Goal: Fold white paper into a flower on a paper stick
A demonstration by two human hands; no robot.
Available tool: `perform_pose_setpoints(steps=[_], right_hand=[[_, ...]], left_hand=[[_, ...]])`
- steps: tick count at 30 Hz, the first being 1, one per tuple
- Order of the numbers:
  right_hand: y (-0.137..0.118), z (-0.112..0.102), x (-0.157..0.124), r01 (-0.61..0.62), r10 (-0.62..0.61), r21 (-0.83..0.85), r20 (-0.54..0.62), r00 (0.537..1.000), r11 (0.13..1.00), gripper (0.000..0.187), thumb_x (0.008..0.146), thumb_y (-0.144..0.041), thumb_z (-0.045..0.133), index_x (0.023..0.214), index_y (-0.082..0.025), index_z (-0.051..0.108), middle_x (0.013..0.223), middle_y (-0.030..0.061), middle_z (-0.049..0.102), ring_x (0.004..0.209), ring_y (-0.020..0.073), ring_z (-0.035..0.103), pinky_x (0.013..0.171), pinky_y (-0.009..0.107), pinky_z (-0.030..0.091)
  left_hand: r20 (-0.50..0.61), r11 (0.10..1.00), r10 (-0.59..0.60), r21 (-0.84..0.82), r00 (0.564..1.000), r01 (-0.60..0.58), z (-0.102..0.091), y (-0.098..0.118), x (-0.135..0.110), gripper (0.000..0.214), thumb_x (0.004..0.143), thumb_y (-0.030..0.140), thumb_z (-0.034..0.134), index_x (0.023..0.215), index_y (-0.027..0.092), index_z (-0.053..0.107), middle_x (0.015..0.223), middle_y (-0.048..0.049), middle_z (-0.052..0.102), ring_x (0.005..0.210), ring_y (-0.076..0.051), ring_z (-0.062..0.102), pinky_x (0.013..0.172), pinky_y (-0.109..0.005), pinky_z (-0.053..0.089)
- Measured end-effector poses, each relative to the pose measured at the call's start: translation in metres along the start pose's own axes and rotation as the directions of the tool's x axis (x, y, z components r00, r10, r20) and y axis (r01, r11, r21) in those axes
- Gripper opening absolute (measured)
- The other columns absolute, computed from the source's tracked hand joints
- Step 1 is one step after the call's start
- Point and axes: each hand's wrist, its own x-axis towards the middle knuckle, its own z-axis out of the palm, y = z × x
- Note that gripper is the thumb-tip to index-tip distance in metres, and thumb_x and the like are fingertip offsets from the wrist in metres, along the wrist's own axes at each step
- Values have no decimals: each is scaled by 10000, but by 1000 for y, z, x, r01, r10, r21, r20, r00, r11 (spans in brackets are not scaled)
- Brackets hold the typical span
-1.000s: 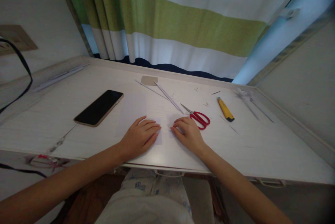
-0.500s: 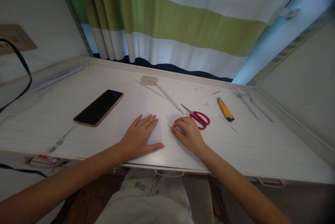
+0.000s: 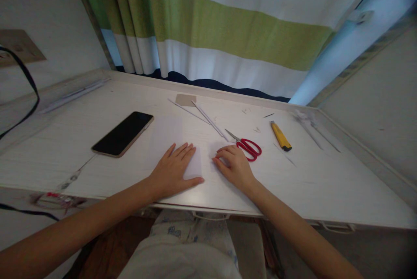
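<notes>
A thin white sheet of paper point(image 3: 166, 133) lies flat on the white table point(image 3: 325, 183) in front of me. My left hand point(image 3: 174, 170) rests on it, palm down, fingers stretched out and thumb spread to the right. My right hand point(image 3: 233, 164) sits just right of it with its fingers curled down, the tips pressing on the paper's right part. Red-handled scissors point(image 3: 246, 145) lie right beside my right hand's fingers, apart from them.
A black phone point(image 3: 123, 134) lies to the left. A yellow utility knife point(image 3: 280, 136), thin white sticks point(image 3: 208, 119) and a small beige card point(image 3: 185, 99) lie farther back. More white strips point(image 3: 316, 129) at the right, a striped curtain point(image 3: 228, 31) behind, black cable point(image 3: 22, 101) at left.
My left hand turned from pointing right to pointing away from me, fingers straightened and thumb spread out. My right hand stayed nearly still.
</notes>
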Motion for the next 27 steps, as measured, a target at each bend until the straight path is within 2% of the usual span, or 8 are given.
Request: perform_pose_setpoints(steps=[14, 21, 24, 27], right_hand=[[-2, 1, 0, 5, -6, 45, 15, 1000, 999, 109, 784, -244, 508, 778, -167, 586, 834, 62, 595, 817, 187, 500, 732, 354, 376], [-11, -8, 6, 163, -174, 139, 74, 982, 977, 98, 787, -214, 490, 814, -179, 577, 837, 49, 599, 826, 171, 499, 753, 346, 380], [-7, -10, 16, 160, -188, 238, 100, 977, 958, 141, 772, -199, 499, 897, -190, 565, 870, 44, 595, 855, 168, 502, 779, 338, 385], [2, -7, 32, -1, -30, 455, 63, 998, 890, 253, 776, -215, 491, 1028, -205, 508, 1023, 58, 551, 973, 177, 469, 866, 354, 357]], left_hand=[[6, 1000, -8, -10, 1000, 8, -5, 1, 1, 785, 739, 625, 346, 1272, 48, 324, 1322, -164, 342, 1249, -293, 241, 1023, -459, 70], [-19, 985, 166, 58, 986, -164, -22, -3, 15, 679, 750, 571, 398, 1237, 98, 389, 1221, -148, 481, 1169, -277, 382, 1026, -471, 50], [-42, 983, 183, -9, 982, -184, -36, -11, 30, 589, 762, 463, 466, 1229, 110, 399, 1165, -138, 532, 1123, -268, 435, 1024, -483, 59], [-141, 960, 84, -255, 986, -118, -54, -18, 50, 542, 751, 413, 508, 1212, 144, 416, 1105, -108, 574, 1053, -247, 492, 1024, -473, 103]])
